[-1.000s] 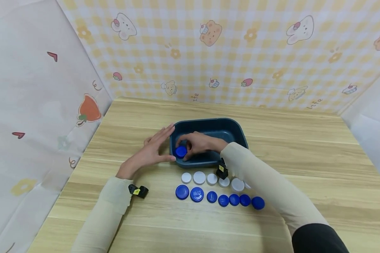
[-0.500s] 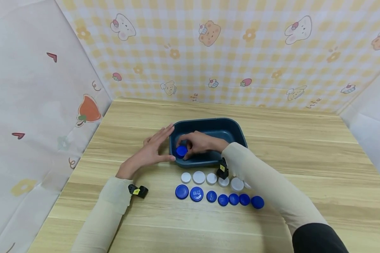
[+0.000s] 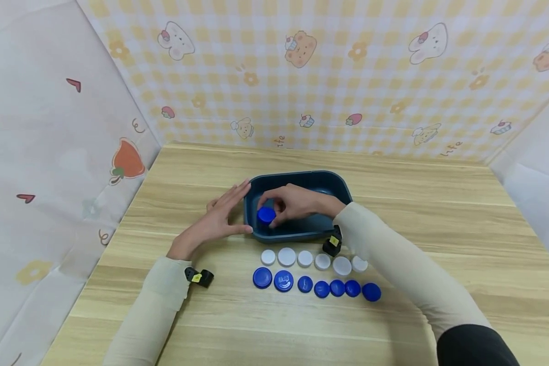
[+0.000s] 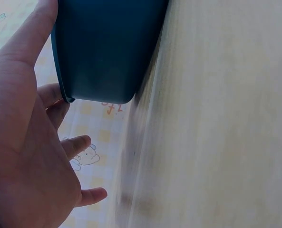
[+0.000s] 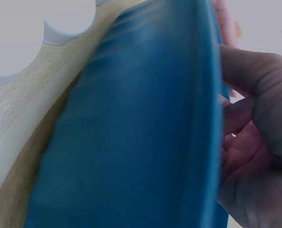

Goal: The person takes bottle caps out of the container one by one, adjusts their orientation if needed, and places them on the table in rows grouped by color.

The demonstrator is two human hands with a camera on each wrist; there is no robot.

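Observation:
A dark teal box with rounded corners stands on the wooden table in the head view. Inside its left end, my right hand pinches a blue bottle cap between thumb and fingers. At the box's left end is my left hand, thumb and fingers extended and spread, fingertips at the rim. The left wrist view shows that hand beside the box's outer wall. In the right wrist view the box's near side hides the cap and part of the right hand.
In front of the box lies a row of several white caps. Nearer to me runs a row of several blue caps. Behind the table hangs a yellow checked cloth, with a white sheet at the left.
My right hand has shifted a little to the right and up with the blue bottle cap. The forearm has moved right, uncovering more of the rightmost white cap. My left hand has stayed in place.

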